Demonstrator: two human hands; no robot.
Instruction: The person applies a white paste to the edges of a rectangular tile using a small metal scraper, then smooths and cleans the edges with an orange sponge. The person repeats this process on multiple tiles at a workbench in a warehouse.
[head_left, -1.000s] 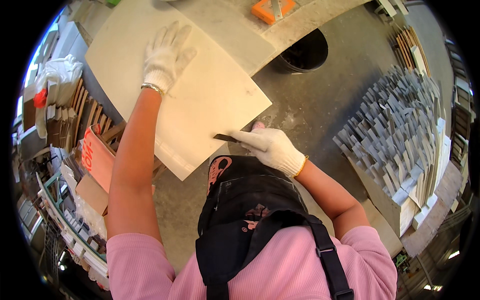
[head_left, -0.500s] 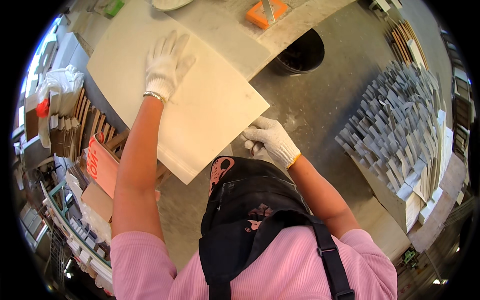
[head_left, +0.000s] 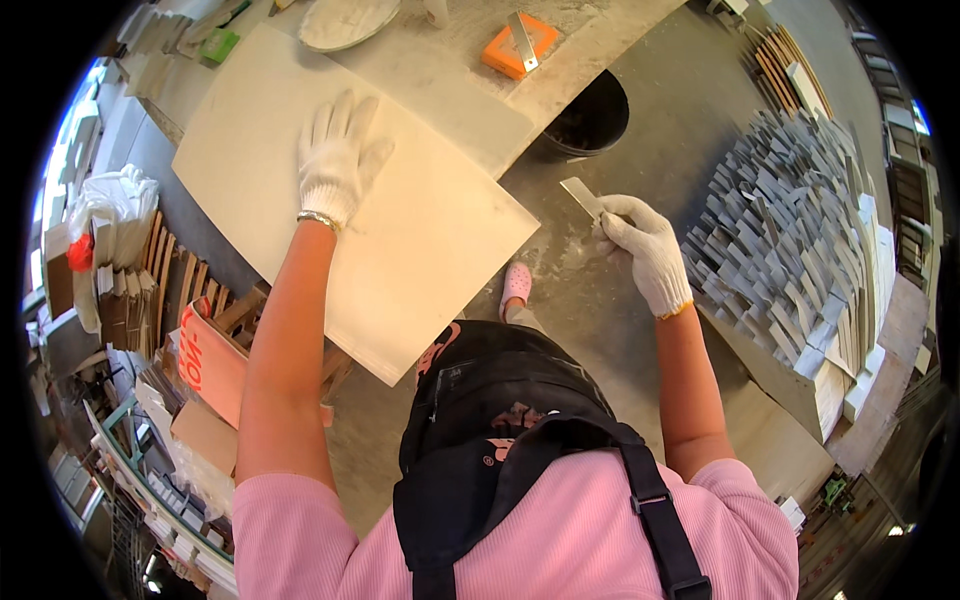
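My left hand (head_left: 338, 160), in a white knit glove, lies flat with fingers spread on a large cream slab (head_left: 430, 230). The slab rests on the worktable, one corner jutting out over the floor toward me. Off the slab's right corner, my gloved right hand (head_left: 645, 245) is closed on a flat metal scraper blade (head_left: 581, 198), which sticks out up and to the left. The blade is apart from the slab. How much of it sits inside the fingers is hidden.
An orange box (head_left: 505, 50) with a metal strip on it and a round pale dish (head_left: 345, 22) stand on the table (head_left: 590, 50). A black bucket (head_left: 590, 120) is beside the table. Many grey strips (head_left: 790, 240) are stacked at right; an orange-red carton (head_left: 215, 365) stands at left.
My right hand has come out from beside the slab's near right edge, moving right and up, and the blade now shows. My left hand stays flat on the slab.
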